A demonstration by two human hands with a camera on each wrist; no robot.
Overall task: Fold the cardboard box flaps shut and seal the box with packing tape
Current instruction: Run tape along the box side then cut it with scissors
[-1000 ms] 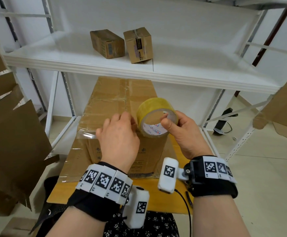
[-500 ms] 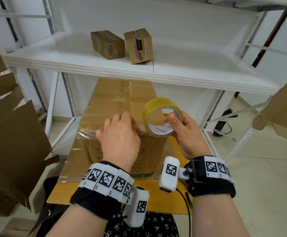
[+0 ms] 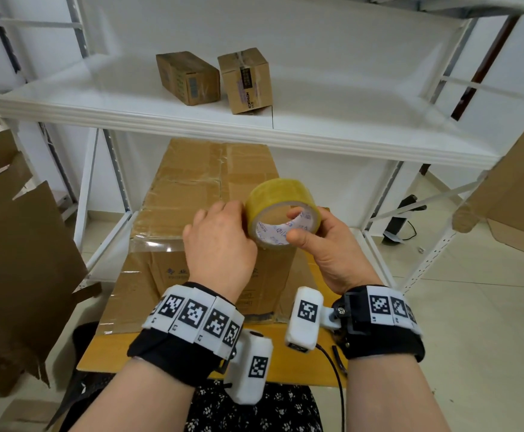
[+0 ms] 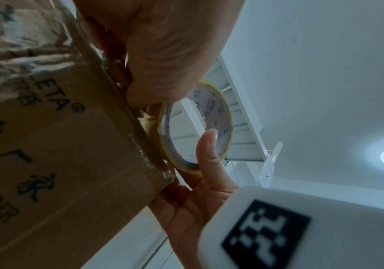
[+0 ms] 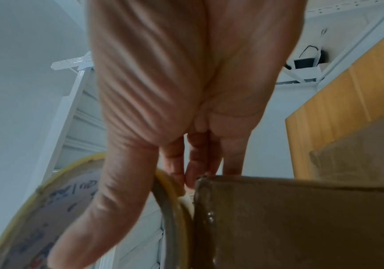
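Right hand grip: grasping the tape roll, thumb across the near rim, a finger hooked through the core. Roll stands on edge above the near top edge of the cardboard box, apparently touching it in the left wrist view. Left hand sits just left of that grip, fingers curled at the roll's outer face; whether it pinches tape cannot be told. Box flaps folded shut, box on the bench. Beyond the grip, two small cartons on the shelf.
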